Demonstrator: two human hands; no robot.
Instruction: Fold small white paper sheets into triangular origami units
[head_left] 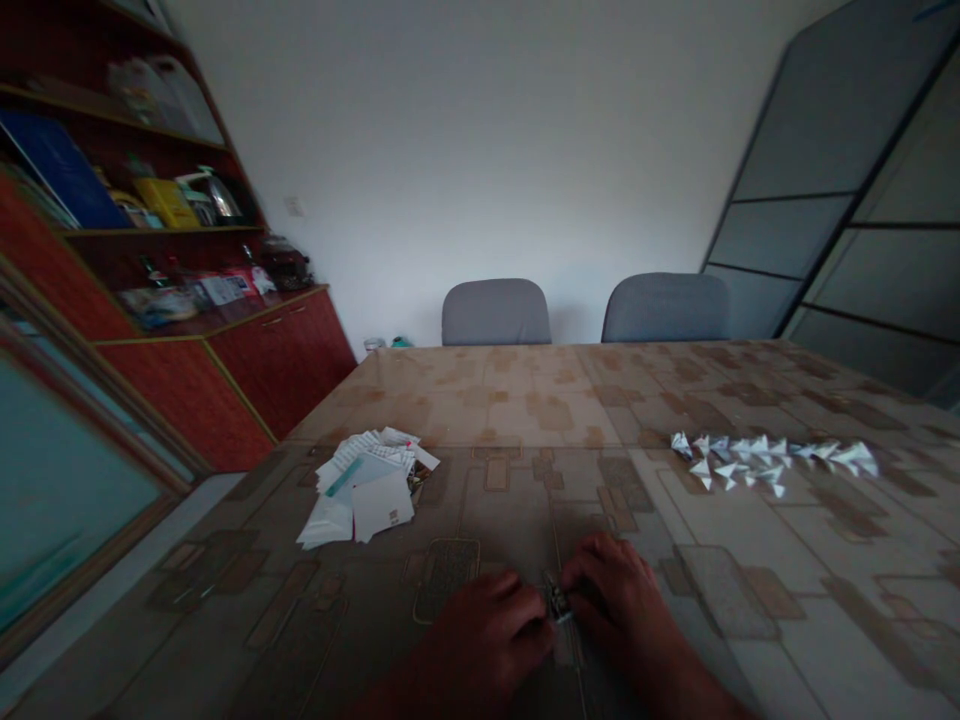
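Low in the head view, my left hand [495, 635] and my right hand [619, 595] meet over the near part of the table. Between their fingertips is a small, dark-and-light patterned piece of paper [557, 602], pinched from both sides. My fingers cover part of it, and the dim light hides its folds. Left of my hands lies a loose pile of paper pieces [382, 500], mostly white, some printed. Off to the right, several small pointed folded paper pieces [761, 470] stand in uneven rows.
A patterned cloth covers the table [540, 400]. Beyond its far edge are two grey chairs [495, 312]. A red-brown cabinet [285, 350] with loaded shelves stands on the left, and a grey wardrobe [795, 200] on the right.
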